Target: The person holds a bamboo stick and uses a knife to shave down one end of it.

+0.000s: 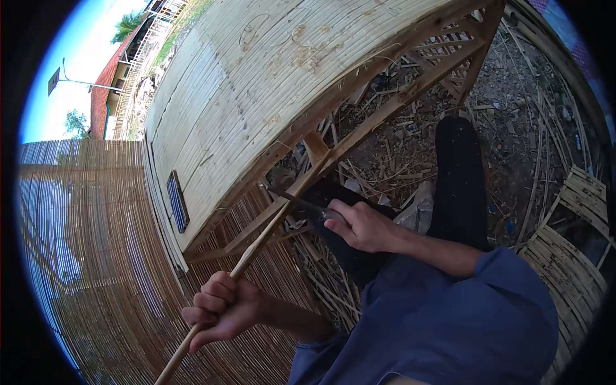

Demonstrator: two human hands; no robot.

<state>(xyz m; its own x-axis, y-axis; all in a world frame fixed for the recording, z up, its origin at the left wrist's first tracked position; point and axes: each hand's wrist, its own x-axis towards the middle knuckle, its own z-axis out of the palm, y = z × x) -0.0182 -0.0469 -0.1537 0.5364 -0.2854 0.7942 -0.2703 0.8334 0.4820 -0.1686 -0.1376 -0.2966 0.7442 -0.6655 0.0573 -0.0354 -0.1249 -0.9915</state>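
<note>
My left hand (221, 309) is closed around a long thin bamboo stick (260, 239) that runs from the lower left up toward the underside of a bamboo-slat table (256, 83). My right hand (360, 224) grips the handle of a dark-bladed knife (296, 203), whose blade lies against the stick just below the table's wooden frame (398, 99). My blue sleeves enter from the bottom, and my dark trouser legs show behind the hands.
A small dark flat device (177, 200) leans at the table's edge. Woven bamboo mats (96, 256) cover the left and lower ground. Bamboo scraps and shavings (391, 154) litter the dirt under the frame. Bamboo-slat pieces (574, 244) lie at right.
</note>
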